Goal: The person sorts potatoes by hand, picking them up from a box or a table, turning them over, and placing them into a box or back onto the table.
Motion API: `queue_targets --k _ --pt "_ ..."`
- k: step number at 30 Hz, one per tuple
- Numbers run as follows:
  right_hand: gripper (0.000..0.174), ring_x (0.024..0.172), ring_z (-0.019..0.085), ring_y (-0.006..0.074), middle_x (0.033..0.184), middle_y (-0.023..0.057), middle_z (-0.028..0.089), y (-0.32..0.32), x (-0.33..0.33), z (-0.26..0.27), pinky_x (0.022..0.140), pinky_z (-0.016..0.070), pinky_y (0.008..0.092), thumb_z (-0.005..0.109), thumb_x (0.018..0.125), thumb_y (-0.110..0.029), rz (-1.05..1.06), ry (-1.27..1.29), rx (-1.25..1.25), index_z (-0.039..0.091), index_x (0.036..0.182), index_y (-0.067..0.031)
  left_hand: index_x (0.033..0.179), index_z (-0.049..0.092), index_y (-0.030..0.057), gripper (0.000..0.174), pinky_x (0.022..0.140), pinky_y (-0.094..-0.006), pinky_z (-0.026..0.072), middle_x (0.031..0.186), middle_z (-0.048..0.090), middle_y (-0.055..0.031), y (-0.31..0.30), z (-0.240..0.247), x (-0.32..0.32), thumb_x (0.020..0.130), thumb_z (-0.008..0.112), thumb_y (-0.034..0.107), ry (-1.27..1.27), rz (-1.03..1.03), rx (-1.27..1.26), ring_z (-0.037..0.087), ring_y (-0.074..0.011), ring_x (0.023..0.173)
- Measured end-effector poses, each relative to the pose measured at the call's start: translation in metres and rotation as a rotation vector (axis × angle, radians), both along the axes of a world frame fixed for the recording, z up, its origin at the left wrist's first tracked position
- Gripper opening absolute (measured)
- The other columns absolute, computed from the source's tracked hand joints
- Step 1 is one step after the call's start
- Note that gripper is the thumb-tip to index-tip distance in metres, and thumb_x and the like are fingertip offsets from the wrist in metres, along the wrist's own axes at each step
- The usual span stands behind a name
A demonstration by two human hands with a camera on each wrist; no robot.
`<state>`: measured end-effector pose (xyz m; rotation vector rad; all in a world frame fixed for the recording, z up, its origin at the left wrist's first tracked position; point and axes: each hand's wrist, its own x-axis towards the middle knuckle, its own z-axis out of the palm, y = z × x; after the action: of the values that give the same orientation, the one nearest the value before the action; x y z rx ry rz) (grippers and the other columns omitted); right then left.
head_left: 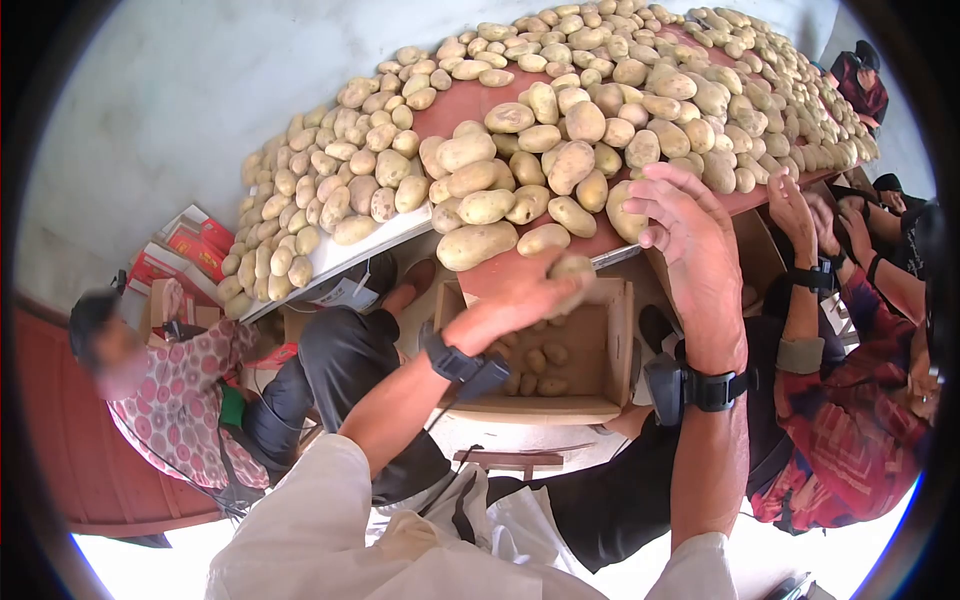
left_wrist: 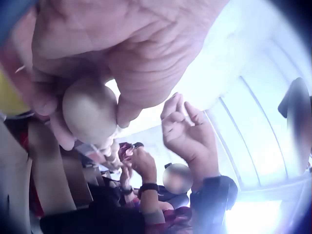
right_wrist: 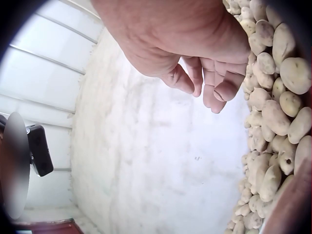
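I see the left hand gripping an oval, pale tan potato over the far side of an open, brown, rectangular box. The right hand, released with fingers loosely bent, is raised to the box's right. Small tan potatoes lie inside the box; beyond it, heaped potatoes cover much of the reddish-brown bench.

Gripping a pale, smooth, rounded potato in the left hand, blurred in the head view, right by the near edge of the red tabletop! Holding the right hand up, near the heaped potatoes, tan and oval, some blotched. And down below, seeing loose potatoes lying in a box.
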<state>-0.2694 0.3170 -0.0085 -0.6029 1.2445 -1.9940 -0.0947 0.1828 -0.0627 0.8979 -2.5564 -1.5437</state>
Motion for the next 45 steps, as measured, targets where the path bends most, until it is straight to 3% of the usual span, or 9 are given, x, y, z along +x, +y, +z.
queue_targets --k 11,18,28,30,34,39,41,43,45 --pt "0.032 0.096 0.069 0.0184 0.110 0.0130 0.072 0.003 -0.001 0.005 0.071 0.0486 0.0251 0.063 0.100 -0.017 0.008 0.000 -0.022 0.063 0.125 0.0027 0.132 0.060 -0.0047 0.063 0.096 -0.0390 0.0523 0.120 0.070 -0.0256 -0.105 0.058 -0.032 0.087 0.072 0.037 0.027 0.176 -0.545 0.069 -0.0329 0.112" --pt "0.032 0.095 0.069 0.0183 0.109 0.0129 0.073 0.008 -0.002 0.009 0.071 0.0489 0.0248 0.063 0.099 -0.017 -0.005 -0.008 -0.039 0.064 0.124 0.0031 0.111 0.070 -0.0071 0.050 0.089 -0.0385 0.0550 0.105 0.075 -0.0235 -0.162 0.065 -0.062 0.081 0.080 0.031 0.049 0.308 -0.579 0.073 -0.0289 0.099" --pt "0.029 0.093 0.070 0.0179 0.107 0.0132 0.074 0.009 -0.003 0.012 0.070 0.0495 0.0249 0.062 0.099 -0.014 -0.020 -0.003 -0.046 0.066 0.122 0.0027 0.115 0.074 0.0014 0.037 0.093 -0.0367 0.0549 0.111 0.076 -0.0178 -0.219 0.044 -0.069 0.085 0.074 0.022 0.057 0.239 -0.590 0.072 -0.0295 0.104" --pt "0.029 0.093 0.070 0.0182 0.107 0.0136 0.074 0.010 -0.005 0.010 0.070 0.0497 0.0250 0.062 0.099 -0.014 -0.016 -0.001 -0.043 0.065 0.122 0.0028 0.117 0.070 -0.0032 0.036 0.091 -0.0336 0.0540 0.109 0.075 -0.0139 -0.200 0.051 -0.063 0.088 0.070 0.018 0.084 0.268 -0.664 0.070 -0.0220 0.101" --pt "0.032 0.096 0.070 0.0170 0.107 0.0098 0.074 0.008 -0.005 0.007 0.077 0.0484 0.0280 0.063 0.098 -0.025 -0.026 0.065 -0.042 0.069 0.119 -0.0027 0.118 0.070 -0.0021 0.032 0.091 -0.0328 0.0539 0.110 0.075 -0.0133 -0.148 0.069 -0.042 0.092 0.068 0.016 0.106 0.309 -0.664 0.070 -0.0211 0.103" --pt "0.035 0.098 0.069 0.0143 0.107 0.0066 0.072 0.013 -0.004 0.002 0.076 0.0485 0.0239 0.058 0.102 -0.024 -0.012 0.279 -0.013 0.064 0.127 -0.0006 0.116 0.071 0.0020 0.022 0.089 -0.0314 0.0541 0.103 0.074 -0.0093 -0.068 0.064 -0.005 0.098 0.066 0.014 0.303 0.039 -0.277 0.069 -0.0162 0.098" --pt "0.031 0.093 0.068 0.0200 0.104 0.0132 0.071 0.007 0.000 0.013 0.072 0.0514 0.0269 0.061 0.099 -0.017 -0.018 -0.026 -0.056 0.063 0.119 0.0074 0.114 0.071 0.0018 0.020 0.088 -0.0309 0.0540 0.101 0.073 -0.0077 -0.027 0.057 0.020 0.098 0.066 0.013 0.164 -0.149 -0.187 0.068 -0.0151 0.096" --pt "0.026 0.088 0.068 0.0168 0.097 0.0090 0.072 0.002 0.001 0.009 0.070 0.0510 0.0260 0.063 0.097 -0.017 -0.035 -0.026 -0.076 0.067 0.111 0.0038 0.108 0.070 0.0008 0.016 0.084 -0.0296 0.0541 0.095 0.073 -0.0053 -0.009 0.029 0.036 0.098 0.065 0.012 0.074 -0.420 -0.094 0.068 -0.0143 0.088" --pt "0.026 0.089 0.068 0.0166 0.099 0.0088 0.071 -0.001 0.002 0.007 0.069 0.0504 0.0249 0.064 0.096 -0.017 -0.046 0.023 -0.055 0.067 0.112 0.0031 0.108 0.070 0.0002 0.017 0.081 -0.0295 0.0549 0.093 0.074 -0.0073 0.007 0.010 0.046 0.097 0.065 0.013 -0.230 -0.467 -0.071 0.070 -0.0147 0.085"
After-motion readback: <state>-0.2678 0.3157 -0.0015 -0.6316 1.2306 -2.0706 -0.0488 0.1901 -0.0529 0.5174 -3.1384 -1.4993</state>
